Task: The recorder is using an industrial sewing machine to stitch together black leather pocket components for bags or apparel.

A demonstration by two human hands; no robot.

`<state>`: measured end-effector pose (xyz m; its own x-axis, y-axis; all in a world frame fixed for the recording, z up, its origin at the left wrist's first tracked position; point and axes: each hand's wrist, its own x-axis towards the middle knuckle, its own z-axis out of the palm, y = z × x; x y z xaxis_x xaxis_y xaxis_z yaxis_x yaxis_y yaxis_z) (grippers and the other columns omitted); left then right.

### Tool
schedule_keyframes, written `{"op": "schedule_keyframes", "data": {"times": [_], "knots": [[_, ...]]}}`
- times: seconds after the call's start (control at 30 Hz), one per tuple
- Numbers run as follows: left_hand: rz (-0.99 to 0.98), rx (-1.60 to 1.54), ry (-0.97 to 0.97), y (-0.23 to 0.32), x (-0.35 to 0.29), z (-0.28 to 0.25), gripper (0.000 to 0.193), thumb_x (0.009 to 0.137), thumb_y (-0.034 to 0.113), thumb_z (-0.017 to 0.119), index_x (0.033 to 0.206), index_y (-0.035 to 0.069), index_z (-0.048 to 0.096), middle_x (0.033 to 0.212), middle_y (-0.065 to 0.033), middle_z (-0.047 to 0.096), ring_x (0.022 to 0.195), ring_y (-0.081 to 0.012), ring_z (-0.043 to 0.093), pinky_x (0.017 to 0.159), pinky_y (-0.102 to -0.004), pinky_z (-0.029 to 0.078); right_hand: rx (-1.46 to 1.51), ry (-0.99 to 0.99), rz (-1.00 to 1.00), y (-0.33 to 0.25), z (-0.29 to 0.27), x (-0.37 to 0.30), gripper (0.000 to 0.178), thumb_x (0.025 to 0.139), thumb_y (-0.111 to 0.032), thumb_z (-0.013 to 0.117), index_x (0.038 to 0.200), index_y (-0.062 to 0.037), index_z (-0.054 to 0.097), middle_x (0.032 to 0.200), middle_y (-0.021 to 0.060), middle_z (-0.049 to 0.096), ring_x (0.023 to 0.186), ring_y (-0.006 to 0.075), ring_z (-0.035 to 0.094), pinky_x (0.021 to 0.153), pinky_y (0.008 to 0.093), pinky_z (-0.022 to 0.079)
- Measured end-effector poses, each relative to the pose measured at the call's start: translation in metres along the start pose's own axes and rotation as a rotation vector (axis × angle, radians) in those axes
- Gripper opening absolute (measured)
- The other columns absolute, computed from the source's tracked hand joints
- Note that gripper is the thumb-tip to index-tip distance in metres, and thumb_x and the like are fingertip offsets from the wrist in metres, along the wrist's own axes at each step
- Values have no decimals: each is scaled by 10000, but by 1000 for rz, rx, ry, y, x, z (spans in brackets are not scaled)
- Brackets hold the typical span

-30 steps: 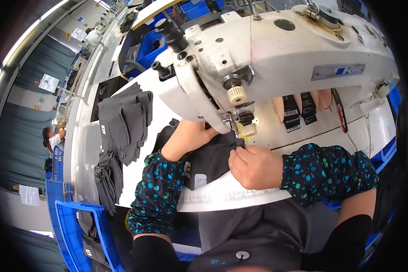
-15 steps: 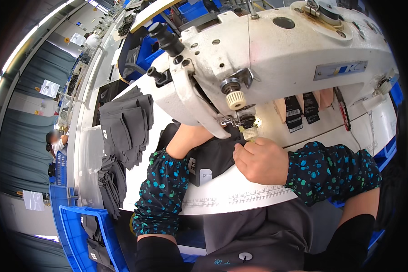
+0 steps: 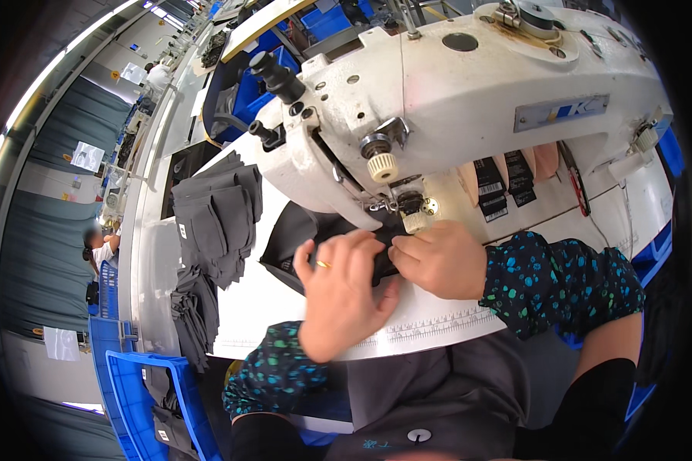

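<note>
A dark grey fabric piece (image 3: 288, 238) lies under the needle area of a white sewing machine (image 3: 469, 84). My left hand (image 3: 342, 296), a ring on one finger, is over the near part of the fabric with fingers spread and thumb apart. Close beside it, my right hand (image 3: 442, 261) has its fingers pinched together at the fabric's edge, just in front of the presser foot area. The fabric under my fingers is hidden. Patterned sleeve covers reach up both forearms.
Stacked dark grey fabric pieces (image 3: 215, 207) lie left of the machine. Black printed labels (image 3: 490, 188) and red-handled snips (image 3: 575, 180) lie under the machine arm. A blue crate (image 3: 119, 384) holding fabric stands at lower left. A ruler strip (image 3: 438, 326) runs along the near table edge.
My left hand has come back from beside the needle toward me, and its fingers now show spread over the fabric. My right hand stays near the presser foot. The fabric's small white tag is now hidden.
</note>
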<state>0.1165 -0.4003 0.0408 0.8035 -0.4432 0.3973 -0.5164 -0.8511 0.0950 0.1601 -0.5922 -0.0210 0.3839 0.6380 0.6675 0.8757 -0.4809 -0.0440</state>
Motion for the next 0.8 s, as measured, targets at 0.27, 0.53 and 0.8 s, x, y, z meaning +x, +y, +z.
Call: {"op": "schedule_keyframes", "data": {"times": [0.27,0.53,0.8], "knots": [[358,323,342,-37,18,30,175,711,214,739,869,177,673,973,63,686,981,-150,620,1058,-537,259,13,208,45,4,-2,5,104,738,-153,645,815,-84,632,766,16,569,626,176,621,575,323,499],[324,210,-150,-16,-4,3,212,813,137,658,1002,72,729,1032,-20,716,1006,-189,647,1100,-511,402,-176,-193,-45,-18,-8,-3,194,765,-150,687,898,-17,734,1012,147,740,624,159,635,552,280,484],[108,43,-38,-10,4,3,418,839,98,737,1241,46,636,1202,-78,649,1061,-281,602,1014,-454,406,-120,-232,-17,-30,-10,-11,249,844,-218,713,902,23,739,1016,225,746,530,177,619,516,302,482]]}}
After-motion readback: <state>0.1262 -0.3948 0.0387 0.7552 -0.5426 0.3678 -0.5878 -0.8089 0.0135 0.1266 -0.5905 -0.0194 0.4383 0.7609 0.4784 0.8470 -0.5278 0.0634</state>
